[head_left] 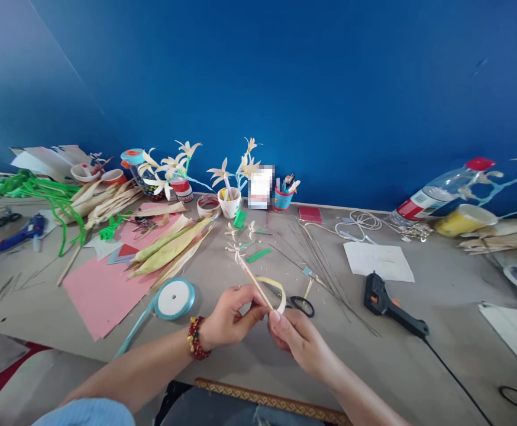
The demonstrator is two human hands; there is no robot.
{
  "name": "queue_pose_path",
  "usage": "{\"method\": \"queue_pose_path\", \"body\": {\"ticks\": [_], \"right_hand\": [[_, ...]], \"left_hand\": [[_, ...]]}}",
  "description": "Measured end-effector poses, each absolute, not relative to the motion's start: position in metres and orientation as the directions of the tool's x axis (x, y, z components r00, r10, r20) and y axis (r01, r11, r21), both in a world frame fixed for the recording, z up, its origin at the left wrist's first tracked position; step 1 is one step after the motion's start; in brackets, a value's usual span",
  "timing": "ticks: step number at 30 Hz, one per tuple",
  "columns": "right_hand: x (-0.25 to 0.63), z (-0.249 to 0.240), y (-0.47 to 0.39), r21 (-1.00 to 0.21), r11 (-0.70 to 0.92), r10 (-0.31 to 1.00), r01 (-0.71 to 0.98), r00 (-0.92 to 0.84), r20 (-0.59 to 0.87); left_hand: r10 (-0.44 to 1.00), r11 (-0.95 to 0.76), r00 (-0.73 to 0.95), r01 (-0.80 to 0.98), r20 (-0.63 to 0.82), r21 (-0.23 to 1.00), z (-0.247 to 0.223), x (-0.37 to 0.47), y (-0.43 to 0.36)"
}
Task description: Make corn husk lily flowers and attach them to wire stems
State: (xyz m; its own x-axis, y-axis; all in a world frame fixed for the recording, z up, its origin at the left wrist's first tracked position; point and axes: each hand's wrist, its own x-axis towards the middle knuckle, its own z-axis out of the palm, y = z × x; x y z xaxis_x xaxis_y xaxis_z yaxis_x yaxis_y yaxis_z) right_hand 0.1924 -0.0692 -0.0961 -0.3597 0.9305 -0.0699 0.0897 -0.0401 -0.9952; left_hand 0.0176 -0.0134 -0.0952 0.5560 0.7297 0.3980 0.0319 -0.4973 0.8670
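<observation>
A thin pale stick (257,284) slants up and to the left between both hands, over the middle of the table. My right hand (300,343) is closed in a pinch on its lower end. A curved pale husk strip (280,291) arcs up from the same fingertips. My left hand (237,319), with a red bead bracelet (196,338) at the wrist, has its fingers pressed together beside the stick's lower part. What its fingertips hold is too small to tell. Near the stick's top end are small pale husk petals (233,231) on the table.
Blue ribbon roll (174,298) lies left of the hands, with pink paper (103,293) and corn husks (165,251) beyond. Scissors (301,306) and thin wires (320,260) are just ahead. To the right lies a black glue gun (394,307). Husk flowers in cups (229,204) stand along the wall.
</observation>
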Motion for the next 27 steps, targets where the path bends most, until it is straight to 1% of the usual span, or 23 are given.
{"method": "queue_pose_path", "body": {"ticks": [2,5,8,10,12,14,17,19,22,27], "right_hand": [[0.193,-0.097,-0.069,-0.987,0.037,0.936,0.157,-0.352,-0.021],[0.194,-0.097,-0.068,-0.968,0.120,0.940,0.223,-0.340,0.038],[0.195,-0.096,-0.067,-0.950,0.131,0.951,0.285,-0.307,0.039],[0.195,-0.095,-0.068,-0.956,0.107,0.951,0.273,-0.310,0.018],[0.196,-0.095,-0.069,-0.981,0.039,0.938,0.189,-0.347,-0.029],[0.198,-0.094,-0.070,-0.994,-0.100,0.899,0.047,-0.425,-0.111],[0.202,-0.091,-0.071,-0.925,-0.346,0.812,-0.156,-0.543,-0.212],[0.204,-0.088,-0.071,-0.864,-0.444,0.769,-0.235,-0.596,-0.233],[0.207,-0.084,-0.071,-0.828,-0.480,0.749,-0.289,-0.627,-0.214],[0.210,-0.080,-0.070,-0.834,-0.455,0.752,-0.311,-0.637,-0.173]], "left_hand": [[0.721,-0.529,0.561,0.063,0.408,0.847,-0.093,0.017,-0.014],[0.700,-0.563,0.554,0.040,0.450,0.826,-0.093,0.019,-0.015],[0.683,-0.588,0.548,0.023,0.482,0.808,-0.094,0.021,-0.017],[0.673,-0.595,0.571,0.039,0.470,0.803,-0.094,0.021,-0.017],[0.643,-0.599,0.608,0.021,0.466,0.801,-0.093,0.019,-0.015],[0.607,-0.593,0.642,-0.025,0.467,0.805,-0.091,0.017,-0.012],[0.582,-0.589,0.661,-0.057,0.473,0.806,-0.089,0.015,-0.006],[0.583,-0.605,0.652,-0.051,0.486,0.794,-0.089,0.014,-0.003],[0.601,-0.596,0.645,-0.032,0.472,0.803,-0.093,0.012,0.000],[0.642,-0.502,0.662,-0.019,0.387,0.865,-0.099,0.010,0.004]]}}
